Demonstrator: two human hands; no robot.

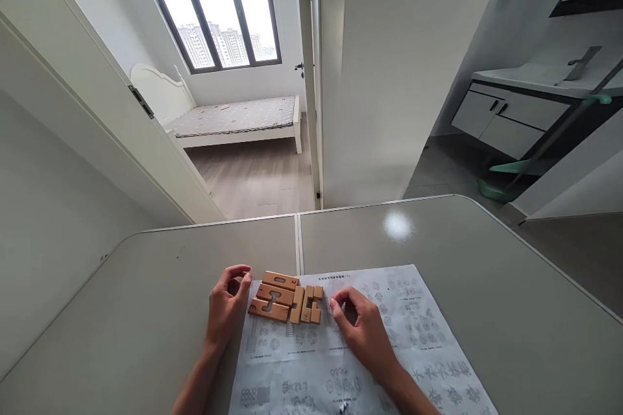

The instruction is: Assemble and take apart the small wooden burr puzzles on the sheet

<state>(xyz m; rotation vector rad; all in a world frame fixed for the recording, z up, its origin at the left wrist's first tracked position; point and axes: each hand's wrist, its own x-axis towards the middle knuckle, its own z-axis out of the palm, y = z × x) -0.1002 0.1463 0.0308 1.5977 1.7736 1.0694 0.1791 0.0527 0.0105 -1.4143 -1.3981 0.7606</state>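
Observation:
Several notched wooden puzzle pieces (pixel 275 295) lie grouped on the upper left of a printed paper sheet (pixel 311 363). Numbers are marked on some of them. Three longer pieces lie slanted on the left; shorter ones stand side by side on the right. My left hand (pixel 228 301) is just left of the group, fingers curled and thumb close to the index finger, with nothing visible in it. To the right of the pieces, my right hand (pixel 363 324) rests over the sheet, fingertips drawn together and no piece seen between them.
The sheet shows rows of small line drawings and lies on a grey table (pixel 146 311) with a pale edge. Beyond are an open doorway, a bed (pixel 238 118) under a window (pixel 214 13), and a washbasin cabinet (pixel 511 113) at the right.

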